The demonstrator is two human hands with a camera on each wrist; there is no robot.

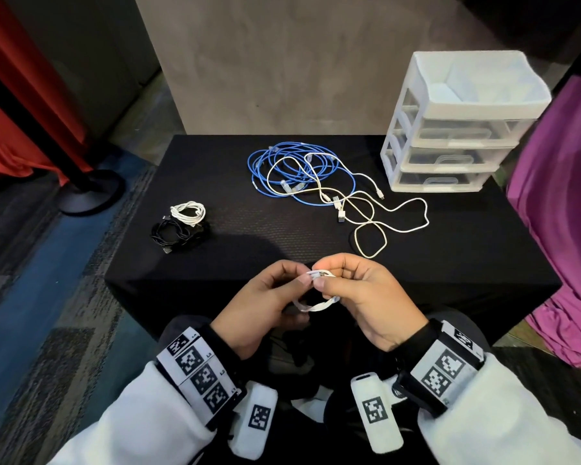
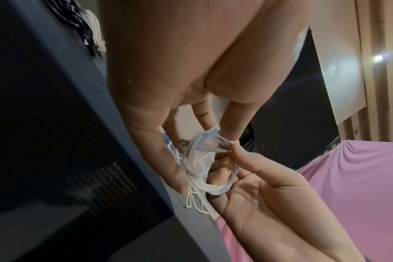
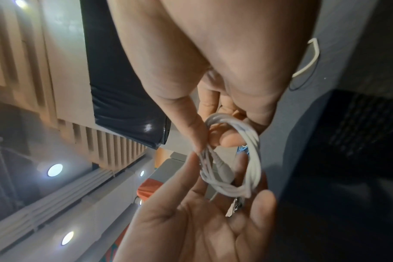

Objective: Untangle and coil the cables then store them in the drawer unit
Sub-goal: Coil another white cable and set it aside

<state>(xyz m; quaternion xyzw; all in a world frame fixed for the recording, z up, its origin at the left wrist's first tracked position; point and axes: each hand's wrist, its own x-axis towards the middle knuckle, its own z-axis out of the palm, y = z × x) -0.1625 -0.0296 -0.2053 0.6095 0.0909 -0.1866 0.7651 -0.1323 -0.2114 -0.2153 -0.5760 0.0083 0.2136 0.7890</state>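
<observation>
Both hands are raised at the near edge of the table and work one small white coil. The left hand pinches the coil's top between thumb and forefinger, other fingers loosely curled behind it. The right hand pinches the same top bundle from the right, where a plug end lies across the loops; its middle finger passes through the ring. In the right wrist view the coil shows several turns with a metal connector hanging at its lower side. At centre far lies a tangle of blue cable with cream cable crossing it and trailing right and near. At left sit two finished coils, white coil B touching the far side of a black coil. The drawer unit stands at the far right corner, three drawers closed, top tray open
</observation>
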